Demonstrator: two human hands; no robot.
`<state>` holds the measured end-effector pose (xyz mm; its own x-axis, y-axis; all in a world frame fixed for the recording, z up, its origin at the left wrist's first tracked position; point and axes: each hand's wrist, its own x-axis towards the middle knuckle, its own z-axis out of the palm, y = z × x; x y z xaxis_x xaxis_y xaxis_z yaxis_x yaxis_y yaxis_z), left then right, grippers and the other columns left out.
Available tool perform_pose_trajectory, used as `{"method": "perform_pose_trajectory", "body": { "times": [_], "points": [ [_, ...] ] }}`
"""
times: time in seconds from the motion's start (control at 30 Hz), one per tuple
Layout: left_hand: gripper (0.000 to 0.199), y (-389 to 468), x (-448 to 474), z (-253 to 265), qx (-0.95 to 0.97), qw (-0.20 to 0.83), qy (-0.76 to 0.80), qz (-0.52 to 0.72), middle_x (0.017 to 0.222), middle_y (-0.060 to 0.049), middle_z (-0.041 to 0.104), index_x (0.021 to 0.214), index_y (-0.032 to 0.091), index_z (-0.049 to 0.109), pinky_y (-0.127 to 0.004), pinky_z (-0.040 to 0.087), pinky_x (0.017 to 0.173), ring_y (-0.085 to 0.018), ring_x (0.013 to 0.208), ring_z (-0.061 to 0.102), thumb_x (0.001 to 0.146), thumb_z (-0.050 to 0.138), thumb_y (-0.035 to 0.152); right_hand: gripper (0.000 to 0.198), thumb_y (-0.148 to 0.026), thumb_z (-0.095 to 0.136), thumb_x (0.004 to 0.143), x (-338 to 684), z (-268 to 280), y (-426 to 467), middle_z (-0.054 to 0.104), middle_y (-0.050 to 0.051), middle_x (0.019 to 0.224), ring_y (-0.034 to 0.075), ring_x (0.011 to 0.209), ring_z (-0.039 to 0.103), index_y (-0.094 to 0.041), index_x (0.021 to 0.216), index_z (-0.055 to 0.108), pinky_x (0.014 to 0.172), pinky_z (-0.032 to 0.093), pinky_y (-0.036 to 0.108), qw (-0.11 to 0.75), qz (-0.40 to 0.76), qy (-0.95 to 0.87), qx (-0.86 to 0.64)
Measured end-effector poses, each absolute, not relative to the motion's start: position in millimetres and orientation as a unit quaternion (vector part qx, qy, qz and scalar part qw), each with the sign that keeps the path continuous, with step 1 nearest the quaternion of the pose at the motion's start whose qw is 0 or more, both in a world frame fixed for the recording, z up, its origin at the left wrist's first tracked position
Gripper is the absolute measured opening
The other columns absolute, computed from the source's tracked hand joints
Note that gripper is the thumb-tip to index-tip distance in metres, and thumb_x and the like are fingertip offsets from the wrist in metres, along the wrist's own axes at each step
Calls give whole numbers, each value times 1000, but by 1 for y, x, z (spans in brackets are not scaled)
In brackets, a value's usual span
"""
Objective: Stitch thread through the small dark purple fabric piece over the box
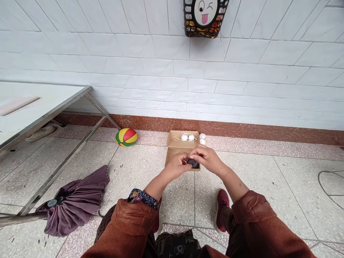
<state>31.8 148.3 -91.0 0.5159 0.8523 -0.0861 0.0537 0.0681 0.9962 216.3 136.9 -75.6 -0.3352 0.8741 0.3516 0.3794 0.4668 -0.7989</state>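
A dark ball of yarn (192, 163) sits between my hands, over the near right part of an open cardboard box (172, 154) on the floor. My left hand (176, 165) is closed around the ball's left side, thumb below it. My right hand (206, 157) is pinched at the ball's upper edge; whatever lies between those fingertips is too small to make out. Two white yarn balls (187, 137) with loose strands lie at the box's far flap. Beside its right edge are more white balls (202, 139). My hands hide part of the box's inside.
A multicoloured ball (126, 137) rests by the leg of a metal-framed table (53, 114) on the left. A purple umbrella (80, 204) lies under it. A black basket (205, 30) hangs on the tiled wall. A thin metal frame (326, 191) stands at far right.
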Motion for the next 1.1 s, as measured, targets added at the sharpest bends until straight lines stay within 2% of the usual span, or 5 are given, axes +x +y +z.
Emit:
{"method": "perform_pose_trajectory", "body": {
  "times": [0.2,0.37,0.73,0.93,1.1],
  "points": [
    [68,141,40,-86,413,806,235,352,98,-2,69,132,28,56,-29,47,79,-14,86,63,69,78,13,23,-44,65,88,222,-90,139,61,-1,70,14,61,55,-22,82,61,60,46,27,476,400,-632,-462],
    [41,160,45,-83,357,789,274,418,111,-6,68,108,20,71,-27,46,78,-14,89,61,68,79,15,23,-41,54,95,225,-102,137,60,0,73,16,66,55,-22,84,59,64,45,28,461,295,-650,-527],
    [33,196,63,-115,617,556,419,367,89,-3,67,92,17,73,-30,43,75,-15,77,58,60,74,14,10,-27,60,91,245,-100,131,62,3,81,18,76,58,-23,89,68,71,48,30,444,290,-695,-486],
    [87,180,82,-103,611,695,258,279,84,1,63,147,29,45,-28,44,73,-13,75,59,67,77,15,15,-33,62,90,276,-114,147,59,1,78,17,76,56,-22,81,67,73,46,30,491,310,-625,-522],
    [51,186,97,-101,479,767,250,346,98,-5,67,113,20,71,-26,45,77,-13,85,60,64,80,13,17,-33,58,92,289,-130,146,58,0,76,15,70,53,-21,80,63,67,43,27,472,313,-630,-532]
  ]
}}
